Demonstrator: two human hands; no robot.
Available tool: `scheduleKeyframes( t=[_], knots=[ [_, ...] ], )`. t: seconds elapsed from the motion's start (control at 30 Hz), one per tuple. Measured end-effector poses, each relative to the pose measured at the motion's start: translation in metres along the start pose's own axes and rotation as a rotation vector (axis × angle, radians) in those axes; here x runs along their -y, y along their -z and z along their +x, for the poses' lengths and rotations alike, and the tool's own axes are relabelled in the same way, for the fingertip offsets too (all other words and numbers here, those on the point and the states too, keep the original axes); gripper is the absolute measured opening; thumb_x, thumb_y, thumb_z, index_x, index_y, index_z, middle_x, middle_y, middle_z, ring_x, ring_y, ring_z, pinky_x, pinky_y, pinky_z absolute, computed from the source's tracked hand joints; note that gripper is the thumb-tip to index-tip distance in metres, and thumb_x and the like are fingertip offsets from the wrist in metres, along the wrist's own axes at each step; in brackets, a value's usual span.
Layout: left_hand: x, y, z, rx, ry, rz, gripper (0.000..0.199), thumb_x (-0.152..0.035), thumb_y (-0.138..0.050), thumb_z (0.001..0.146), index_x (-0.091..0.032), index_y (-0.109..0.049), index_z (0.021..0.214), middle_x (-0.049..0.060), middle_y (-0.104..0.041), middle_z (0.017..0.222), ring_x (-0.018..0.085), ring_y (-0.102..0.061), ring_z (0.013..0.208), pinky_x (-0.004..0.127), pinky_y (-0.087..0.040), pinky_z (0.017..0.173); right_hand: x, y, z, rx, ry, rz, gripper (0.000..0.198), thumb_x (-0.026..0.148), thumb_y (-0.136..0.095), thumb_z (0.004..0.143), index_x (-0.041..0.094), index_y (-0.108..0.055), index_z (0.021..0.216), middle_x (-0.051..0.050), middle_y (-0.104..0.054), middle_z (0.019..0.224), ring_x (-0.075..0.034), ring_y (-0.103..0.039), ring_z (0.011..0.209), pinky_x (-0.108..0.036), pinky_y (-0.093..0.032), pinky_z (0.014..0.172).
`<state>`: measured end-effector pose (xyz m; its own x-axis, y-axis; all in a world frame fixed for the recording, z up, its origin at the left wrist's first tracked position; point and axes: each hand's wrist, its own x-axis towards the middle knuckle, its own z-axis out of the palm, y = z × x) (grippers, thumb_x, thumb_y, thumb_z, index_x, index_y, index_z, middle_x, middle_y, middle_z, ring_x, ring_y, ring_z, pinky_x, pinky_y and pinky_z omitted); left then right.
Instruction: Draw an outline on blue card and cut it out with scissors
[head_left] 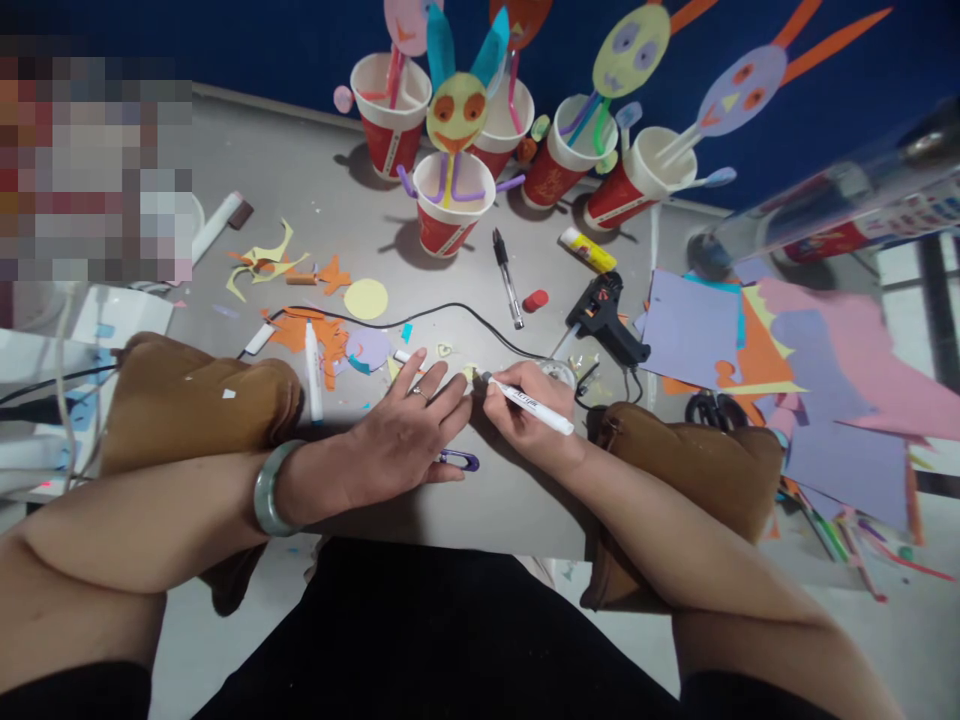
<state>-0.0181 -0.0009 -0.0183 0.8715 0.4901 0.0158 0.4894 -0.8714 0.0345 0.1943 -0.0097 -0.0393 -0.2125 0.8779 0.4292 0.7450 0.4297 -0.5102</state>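
Observation:
My right hand [529, 410] grips a white marker [546, 412] with its dark tip pointing left and down. The tip is at a small yellow paper piece [471, 373]. On the grey table, my left hand [409, 430] lies flat with its fingers spread, its fingertips beside that piece. A purple handle or loop [461, 460] shows from under the left palm; the rest of it is hidden. Another small yellow paper shape [445, 350] with a mark on it lies just beyond my left fingers. Left of my left hand is a second white marker [313, 372].
Several red-and-white paper cups [450, 215] with paper-faced straw figures stand at the back. A black glue gun [609, 325], yellow glue stick [589, 250], pen [508, 280] and cable lie ahead. Coloured paper sheets [690, 325] and black scissors [716, 410] are at right, orange scraps [319, 335] at left.

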Motion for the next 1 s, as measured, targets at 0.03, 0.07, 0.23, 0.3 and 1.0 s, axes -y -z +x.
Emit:
scheduleKeyframes(
  t=[0.03, 0.07, 0.23, 0.3, 1.0],
  knots=[
    [0.0000, -0.0001, 0.0000, 0.001, 0.000, 0.001, 0.082, -0.070, -0.054, 0.089, -0.008, -0.051, 0.143, 0.021, -0.056, 0.144, 0.041, -0.050, 0.133, 0.067, -0.033, 0.117, 0.0002, 0.0002, 0.0001, 0.000, 0.004, -0.004, 0.009, 0.024, -0.057, 0.092, 0.022, -0.056, 0.083, 0.000, -0.065, 0.068, -0.014, -0.063, 0.059, -0.026, -0.049, 0.058],
    [0.0000, -0.0002, -0.0001, 0.002, 0.000, 0.003, 0.082, -0.070, -0.054, 0.090, -0.008, -0.052, 0.143, 0.021, -0.056, 0.144, 0.041, -0.050, 0.133, 0.067, -0.033, 0.117, 0.0003, 0.0003, 0.0003, -0.002, 0.007, -0.008, 0.009, 0.023, -0.057, 0.092, 0.022, -0.055, 0.083, 0.000, -0.065, 0.067, -0.014, -0.063, 0.059, -0.026, -0.049, 0.057],
    [0.0002, -0.0013, -0.0006, -0.005, -0.006, 0.008, 0.084, -0.071, -0.053, 0.090, -0.007, -0.051, 0.144, 0.021, -0.055, 0.144, 0.041, -0.049, 0.134, 0.068, -0.033, 0.116, 0.0001, 0.0004, 0.0006, -0.010, 0.018, -0.035, 0.009, 0.023, -0.057, 0.091, 0.022, -0.054, 0.083, 0.001, -0.063, 0.066, -0.013, -0.061, 0.057, -0.026, -0.047, 0.055],
    [0.0002, -0.0014, -0.0008, -0.004, -0.005, 0.013, 0.083, -0.071, -0.052, 0.090, -0.008, -0.051, 0.144, 0.021, -0.055, 0.144, 0.041, -0.049, 0.134, 0.068, -0.033, 0.117, 0.0000, 0.0006, 0.0006, -0.010, 0.021, -0.038, 0.009, 0.022, -0.057, 0.091, 0.022, -0.053, 0.083, 0.001, -0.063, 0.065, -0.013, -0.060, 0.056, -0.026, -0.046, 0.054],
    [0.0003, -0.0018, -0.0003, 0.006, -0.004, 0.002, 0.085, -0.072, -0.055, 0.088, -0.008, -0.050, 0.145, 0.020, -0.055, 0.144, 0.042, -0.048, 0.134, 0.069, -0.032, 0.117, 0.0004, 0.0023, -0.0006, 0.010, 0.020, -0.010, 0.009, 0.022, -0.056, 0.088, 0.022, -0.052, 0.080, 0.002, -0.062, 0.064, -0.012, -0.057, 0.053, -0.025, -0.045, 0.053]
  ],
)
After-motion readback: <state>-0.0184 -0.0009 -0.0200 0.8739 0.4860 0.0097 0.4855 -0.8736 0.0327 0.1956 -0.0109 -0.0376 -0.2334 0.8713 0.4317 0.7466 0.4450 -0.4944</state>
